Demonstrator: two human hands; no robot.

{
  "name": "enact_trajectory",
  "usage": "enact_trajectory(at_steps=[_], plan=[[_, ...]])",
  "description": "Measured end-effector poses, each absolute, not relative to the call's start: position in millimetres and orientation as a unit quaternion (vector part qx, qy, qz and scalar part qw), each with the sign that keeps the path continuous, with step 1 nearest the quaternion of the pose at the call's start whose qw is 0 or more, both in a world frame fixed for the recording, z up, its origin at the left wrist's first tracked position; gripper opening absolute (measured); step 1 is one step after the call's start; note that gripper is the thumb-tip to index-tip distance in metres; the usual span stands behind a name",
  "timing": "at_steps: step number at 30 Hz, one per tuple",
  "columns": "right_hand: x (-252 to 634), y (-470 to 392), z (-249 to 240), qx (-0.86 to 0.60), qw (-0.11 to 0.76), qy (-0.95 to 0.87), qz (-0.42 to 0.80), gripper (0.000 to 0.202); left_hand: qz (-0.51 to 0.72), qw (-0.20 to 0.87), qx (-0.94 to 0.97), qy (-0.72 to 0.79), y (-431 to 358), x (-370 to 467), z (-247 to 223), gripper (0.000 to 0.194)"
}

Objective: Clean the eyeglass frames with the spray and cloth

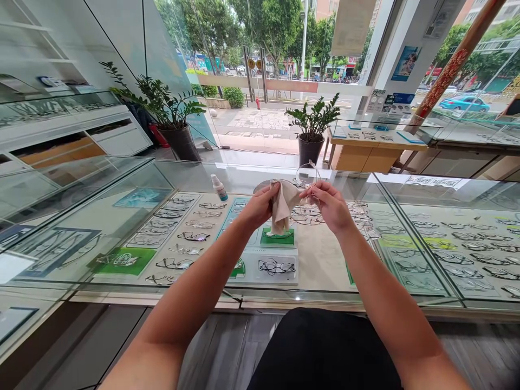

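Note:
My left hand (262, 205) is closed on a pale beige cloth (285, 201), which hangs in folds over the glass counter. In my right hand (330, 206) is a pair of thin-rimmed eyeglasses (307, 174), pinched between the fingers with a round lens standing up above them. The cloth's right edge meets the right fingertips; whether it touches a lens there I cannot tell. Left of my hands, a small white spray bottle (219, 188) stands on the glass. Behind the cloth lies a round grey tray (262, 186), partly covered.
The glass display counter (195, 295) runs across in front of me, with rows of eyeglass frames (277, 266) beneath its top. Potted plants (311, 132) stand beyond it by the window. A low display table (365, 151) is at the back right.

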State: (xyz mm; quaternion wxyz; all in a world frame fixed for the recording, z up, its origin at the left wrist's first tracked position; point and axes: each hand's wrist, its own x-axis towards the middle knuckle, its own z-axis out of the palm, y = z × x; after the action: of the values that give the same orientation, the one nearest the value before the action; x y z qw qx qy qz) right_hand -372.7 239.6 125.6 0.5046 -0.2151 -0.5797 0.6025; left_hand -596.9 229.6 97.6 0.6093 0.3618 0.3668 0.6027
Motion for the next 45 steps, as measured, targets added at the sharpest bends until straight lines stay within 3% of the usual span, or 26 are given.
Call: enact_trajectory(at_steps=[8, 13, 27, 45], plan=[[-374, 241, 121, -0.228, 0.521, -0.599, 0.564, 0.033, 0.492, 0.673, 0.460, 0.307, 222, -595, 95, 0.050], [-376, 238, 119, -0.268, 0.503, -0.594, 0.568, 0.045, 0.448, 0.689, 0.498, 0.274, 220, -593, 89, 0.049], [-382, 237, 114, -0.278, 0.481, -0.572, 0.604, 0.043, 0.478, 0.664, 0.489, 0.304, 216, -585, 92, 0.050], [-386, 241, 108, -0.253, 0.494, -0.662, 0.504, 0.043, 0.472, 0.652, 0.511, 0.302, 216, -584, 93, 0.044]])
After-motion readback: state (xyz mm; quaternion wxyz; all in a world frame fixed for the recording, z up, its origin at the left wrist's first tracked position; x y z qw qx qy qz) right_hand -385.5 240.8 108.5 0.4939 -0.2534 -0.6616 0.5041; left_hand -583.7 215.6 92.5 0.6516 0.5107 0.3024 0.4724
